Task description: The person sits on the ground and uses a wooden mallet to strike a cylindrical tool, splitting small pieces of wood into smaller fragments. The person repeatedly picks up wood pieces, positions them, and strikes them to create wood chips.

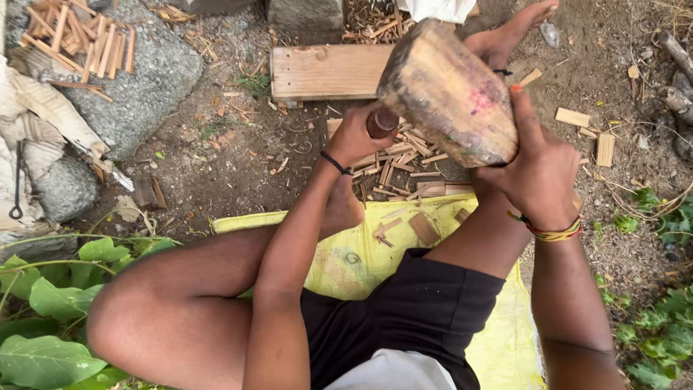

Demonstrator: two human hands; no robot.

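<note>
Hands are working a thick wood block (449, 90) held above scattered wood chips (404, 170); the right hand (541, 170) is clasping its lower end; the left hand (359, 135) is fisting a dark tool handle (382, 121); splitting seems underway; a steady, aimed stroke comes next.

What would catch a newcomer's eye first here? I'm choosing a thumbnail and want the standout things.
The big worn wooden block at top centre stands out first, steadied by the right hand on its near side. Beside it the left hand grips a dark round handle. Below them, split wood strips litter the dirt and the yellow sheet the person sits on.
</note>
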